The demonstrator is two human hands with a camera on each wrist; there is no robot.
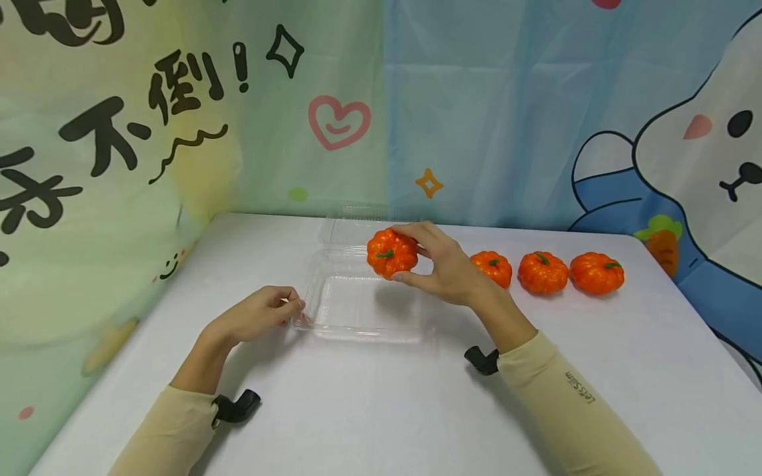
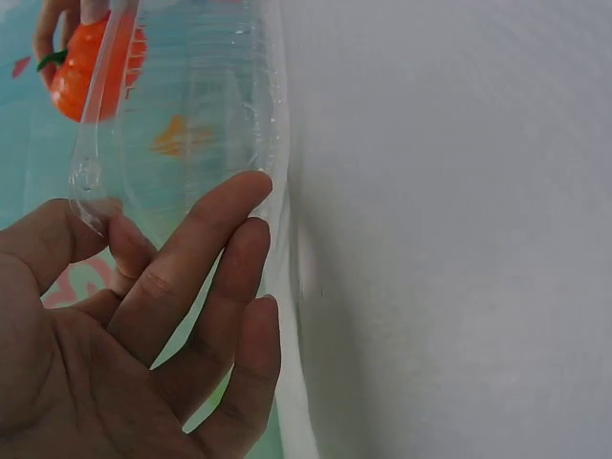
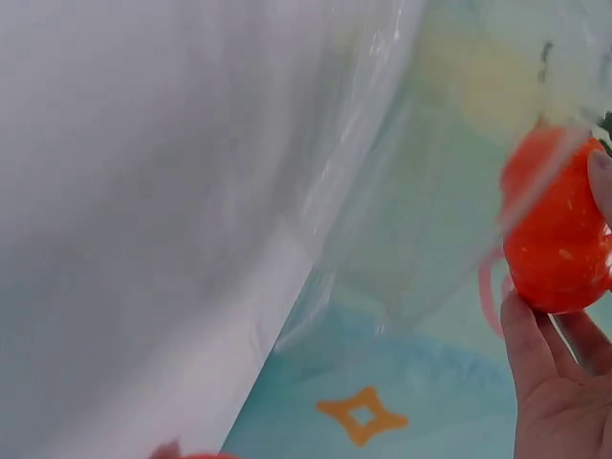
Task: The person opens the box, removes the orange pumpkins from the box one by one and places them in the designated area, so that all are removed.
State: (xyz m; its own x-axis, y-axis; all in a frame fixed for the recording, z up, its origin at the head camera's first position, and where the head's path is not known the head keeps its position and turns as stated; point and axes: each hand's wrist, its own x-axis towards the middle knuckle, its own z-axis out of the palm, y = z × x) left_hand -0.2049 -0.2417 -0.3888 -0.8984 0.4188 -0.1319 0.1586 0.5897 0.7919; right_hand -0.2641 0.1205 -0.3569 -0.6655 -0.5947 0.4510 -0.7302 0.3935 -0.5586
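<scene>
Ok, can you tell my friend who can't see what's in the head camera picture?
A right hand holds a small orange pumpkin above an open clear plastic box, while the left hand pinches the box's corner. Three more pumpkins sit in a row on the white table.

1. Our left hand [image 1: 262,314] lies low on the left, thumb and forefinger pinched together, the other fingers [image 2: 215,277] nearly straight.
2. Our right hand [image 1: 443,264] is raised further forward, fingers and thumb curled in a grip, palm turned left.
3. Both forearms wear beige sleeves [image 1: 571,410], with a black camera mount [image 1: 482,360] at each wrist.
</scene>
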